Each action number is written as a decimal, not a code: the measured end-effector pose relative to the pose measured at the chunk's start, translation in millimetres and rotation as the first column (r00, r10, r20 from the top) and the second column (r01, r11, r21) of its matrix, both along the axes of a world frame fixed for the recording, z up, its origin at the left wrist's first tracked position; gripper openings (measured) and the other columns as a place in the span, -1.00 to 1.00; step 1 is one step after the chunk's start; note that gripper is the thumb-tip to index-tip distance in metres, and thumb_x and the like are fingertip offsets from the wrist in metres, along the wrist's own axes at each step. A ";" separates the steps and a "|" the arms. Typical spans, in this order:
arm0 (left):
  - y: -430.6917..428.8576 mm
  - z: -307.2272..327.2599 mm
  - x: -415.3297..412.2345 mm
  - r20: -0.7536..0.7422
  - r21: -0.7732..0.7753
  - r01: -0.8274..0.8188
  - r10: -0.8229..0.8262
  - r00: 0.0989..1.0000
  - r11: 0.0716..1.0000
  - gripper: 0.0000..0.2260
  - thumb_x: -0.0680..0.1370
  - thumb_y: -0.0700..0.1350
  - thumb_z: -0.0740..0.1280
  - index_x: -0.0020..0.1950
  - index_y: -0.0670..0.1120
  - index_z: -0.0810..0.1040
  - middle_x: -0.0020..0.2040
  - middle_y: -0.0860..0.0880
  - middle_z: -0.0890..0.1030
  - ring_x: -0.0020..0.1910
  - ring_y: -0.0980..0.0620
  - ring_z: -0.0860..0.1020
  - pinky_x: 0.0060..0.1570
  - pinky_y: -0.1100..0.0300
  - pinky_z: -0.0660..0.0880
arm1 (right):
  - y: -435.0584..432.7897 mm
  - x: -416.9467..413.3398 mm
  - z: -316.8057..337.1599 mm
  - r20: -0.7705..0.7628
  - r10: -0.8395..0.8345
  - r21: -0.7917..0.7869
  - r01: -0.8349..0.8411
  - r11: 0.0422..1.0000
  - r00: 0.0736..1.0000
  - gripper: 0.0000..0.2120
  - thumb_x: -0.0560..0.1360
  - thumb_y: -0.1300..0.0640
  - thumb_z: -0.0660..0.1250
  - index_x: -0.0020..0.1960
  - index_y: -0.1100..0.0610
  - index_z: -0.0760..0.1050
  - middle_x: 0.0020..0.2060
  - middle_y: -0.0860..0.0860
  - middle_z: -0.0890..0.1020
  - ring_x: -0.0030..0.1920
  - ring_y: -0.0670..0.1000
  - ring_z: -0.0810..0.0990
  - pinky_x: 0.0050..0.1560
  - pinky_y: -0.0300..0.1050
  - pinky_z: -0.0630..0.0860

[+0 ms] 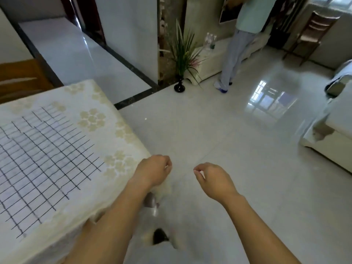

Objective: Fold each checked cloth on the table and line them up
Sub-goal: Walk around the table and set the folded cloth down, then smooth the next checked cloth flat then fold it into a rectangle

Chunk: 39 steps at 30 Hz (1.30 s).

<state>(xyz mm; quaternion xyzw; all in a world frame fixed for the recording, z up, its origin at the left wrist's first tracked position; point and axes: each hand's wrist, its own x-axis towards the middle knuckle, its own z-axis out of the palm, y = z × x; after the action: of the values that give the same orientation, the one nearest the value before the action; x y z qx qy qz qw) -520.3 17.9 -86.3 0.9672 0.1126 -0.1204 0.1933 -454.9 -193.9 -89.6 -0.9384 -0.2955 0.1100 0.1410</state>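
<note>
White checked cloths (pixel 43 159) with thin black grid lines lie spread flat and overlapping on the table (pixel 122 134), which is covered with a cream flowered tablecloth, at the left. My left hand (pixel 154 170) hangs just off the table's right corner, fingers loosely curled, with nothing visible in it. My right hand (pixel 211 178) is further right over the floor, also loosely curled and holding nothing. Neither hand touches the checked cloths.
A glossy white tiled floor (pixel 219 134) fills the middle. A person (pixel 236 46) stands at the back beside a low white cabinet (pixel 209 60). A plant in a black vase (pixel 179 85) stands by the wall. White sofa (pixel 335 138) at right, wooden chair (pixel 21 79) behind the table.
</note>
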 end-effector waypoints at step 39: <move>135.8 -9.2 225.8 -0.120 0.214 -0.924 0.947 0.298 0.317 -0.75 0.67 0.00 0.11 0.17 0.01 0.55 0.16 0.00 0.63 0.11 -0.10 0.58 0.09 0.01 0.51 | 355.3 367.5 -1.1 -0.038 0.958 0.214 -0.934 0.285 0.284 -0.79 0.64 0.06 0.17 0.01 0.07 0.57 -0.10 0.01 0.60 -0.12 0.09 0.57 -0.14 -0.06 0.46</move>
<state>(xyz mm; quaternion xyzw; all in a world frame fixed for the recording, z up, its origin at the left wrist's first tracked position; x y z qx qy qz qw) -294.5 153.7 -95.6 0.7085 0.6812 -0.0868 0.1628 -87.4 161.3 -90.7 -0.5540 -0.7894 0.2238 0.1411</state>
